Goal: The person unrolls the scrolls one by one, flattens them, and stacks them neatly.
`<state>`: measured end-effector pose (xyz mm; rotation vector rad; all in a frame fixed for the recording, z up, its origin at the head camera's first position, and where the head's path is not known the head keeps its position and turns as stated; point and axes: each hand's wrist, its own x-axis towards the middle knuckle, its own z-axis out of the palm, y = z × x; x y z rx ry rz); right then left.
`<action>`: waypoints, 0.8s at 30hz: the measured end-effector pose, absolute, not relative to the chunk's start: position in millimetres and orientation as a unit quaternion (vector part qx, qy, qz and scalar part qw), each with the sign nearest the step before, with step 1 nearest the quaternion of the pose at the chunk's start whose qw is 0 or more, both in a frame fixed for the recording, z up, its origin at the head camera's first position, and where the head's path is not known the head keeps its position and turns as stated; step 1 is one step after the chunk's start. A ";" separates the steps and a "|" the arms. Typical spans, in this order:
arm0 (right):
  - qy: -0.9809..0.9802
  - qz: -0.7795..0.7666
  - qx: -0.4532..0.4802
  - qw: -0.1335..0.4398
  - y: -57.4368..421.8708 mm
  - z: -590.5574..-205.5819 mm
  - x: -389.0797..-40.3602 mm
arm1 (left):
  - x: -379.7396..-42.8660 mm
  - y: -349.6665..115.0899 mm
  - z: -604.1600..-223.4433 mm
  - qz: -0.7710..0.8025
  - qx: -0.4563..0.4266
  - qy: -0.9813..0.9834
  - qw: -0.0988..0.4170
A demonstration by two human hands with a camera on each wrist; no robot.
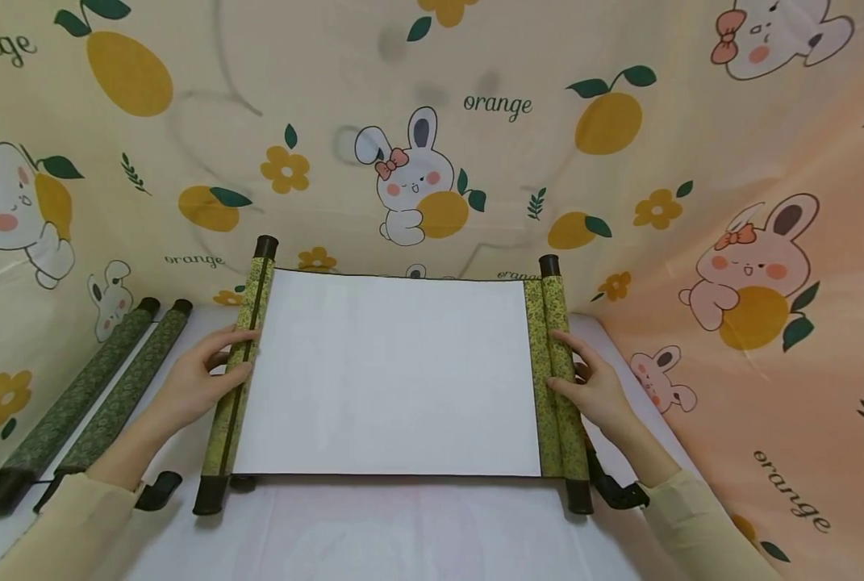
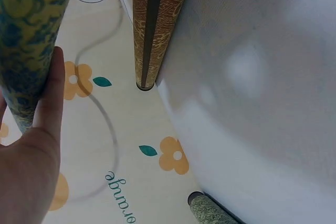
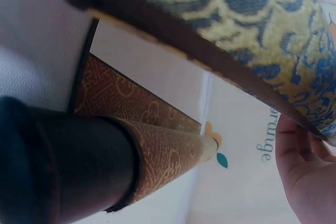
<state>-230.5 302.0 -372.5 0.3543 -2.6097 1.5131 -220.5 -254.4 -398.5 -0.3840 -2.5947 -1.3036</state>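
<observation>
A hanging scroll with yellow-green brocade rollers is held partly unrolled, its blank white sheet (image 1: 395,379) tilted to face the head view. My left hand (image 1: 198,375) grips the left roller (image 1: 217,440), thumb and fingers at its middle. With my right hand (image 1: 597,387) I hold the right roller (image 1: 573,436) in the same way. Close up in the wrist views, the left roller (image 2: 29,35) and right roller (image 3: 247,19) show a blue and yellow pattern. Each roller has black end caps, such as the lower left cap (image 1: 210,495).
Below the held scroll lies another scroll with red-brown and gold rollers, one roller (image 2: 164,19) at left, one (image 3: 168,153) at right. Its black end caps (image 1: 159,491) stick out. Two dark green rollers (image 1: 86,395) lie on the white table (image 1: 402,532). Printed cloth (image 1: 315,73) hangs behind.
</observation>
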 end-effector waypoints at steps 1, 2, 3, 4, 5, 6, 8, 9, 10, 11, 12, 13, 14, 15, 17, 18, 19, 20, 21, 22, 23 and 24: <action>-0.858 0.498 0.118 0.051 301.8 -372.6 -230.7 | -220.2 -254.9 -398.6 -0.442 -0.130 -0.881 0.108; -0.857 0.498 0.118 0.050 301.8 -372.8 -230.9 | -220.0 -255.2 -398.7 -0.442 -0.132 -0.880 0.110; -0.857 0.499 0.118 0.049 301.7 -373.0 -231.1 | -220.1 -255.4 -398.9 -0.442 -0.133 -0.880 0.113; -0.857 0.499 0.117 0.048 301.8 -373.3 -231.3 | -220.5 -255.4 -399.2 -0.442 -0.132 -0.880 0.114; -0.857 0.500 0.115 0.047 301.9 -373.6 -231.5 | -220.8 -255.1 -399.4 -0.441 -0.128 -0.881 0.114; -0.857 0.501 0.114 0.047 302.2 -374.2 -231.9 | -221.1 -255.0 -399.5 -0.444 -0.124 -0.881 0.110; -0.856 0.502 0.114 0.048 303.0 -375.8 -233.1 | -221.9 -254.8 -399.9 -0.445 -0.112 -0.883 0.099; -0.855 0.503 0.115 0.048 303.7 -377.2 -234.1 | -222.5 -255.0 -400.3 -0.444 -0.106 -0.884 0.095; -0.854 0.506 0.116 0.048 304.7 -378.9 -235.4 | -222.8 -255.2 -400.6 -0.444 -0.101 -0.886 0.092; -0.852 0.508 0.118 0.048 306.0 -381.0 -236.9 | -222.8 -255.5 -400.8 -0.445 -0.098 -0.886 0.090; -0.851 0.509 0.119 0.048 307.3 -383.3 -238.6 | -222.8 -256.3 -401.0 -0.447 -0.099 -0.885 0.089; -0.850 0.510 0.121 0.047 308.6 -385.5 -240.3 | -222.8 -257.0 -401.3 -0.446 -0.099 -0.885 0.091; -0.850 0.511 0.121 0.046 309.8 -387.6 -242.0 | -222.7 -257.8 -401.4 -0.445 -0.102 -0.884 0.095; -0.849 0.512 0.122 0.046 311.0 -389.5 -243.4 | -222.5 -258.5 -401.3 -0.446 -0.103 -0.884 0.098; -0.850 0.510 0.120 0.045 312.7 -392.1 -245.3 | -222.0 -259.8 -400.1 -0.446 -0.103 -0.884 0.100; -0.851 0.509 0.120 0.046 313.4 -392.9 -245.7 | -221.7 -260.5 -399.5 -0.443 -0.100 -0.885 0.099; -0.851 0.508 0.120 0.046 313.8 -393.4 -246.1 | -221.4 -261.5 -398.9 -0.440 -0.096 -0.888 0.097; -0.852 0.508 0.120 0.046 314.2 -393.7 -246.4 | -221.0 -262.5 -398.4 -0.438 -0.093 -0.889 0.095; -0.854 0.504 0.121 0.046 314.5 -394.1 -246.6 | -220.5 -263.7 -398.2 -0.436 -0.089 -0.891 0.091; -0.856 0.500 0.122 0.047 314.9 -394.2 -246.6 | -220.1 -264.8 -398.1 -0.432 -0.088 -0.893 0.089; -0.857 0.498 0.124 0.047 315.1 -394.4 -246.7 | -219.4 -265.7 -397.9 -0.428 -0.085 -0.896 0.087; -0.858 0.496 0.127 0.049 315.5 -394.6 -246.8 | -218.9 -266.7 -397.7 -0.427 -0.083 -0.896 0.086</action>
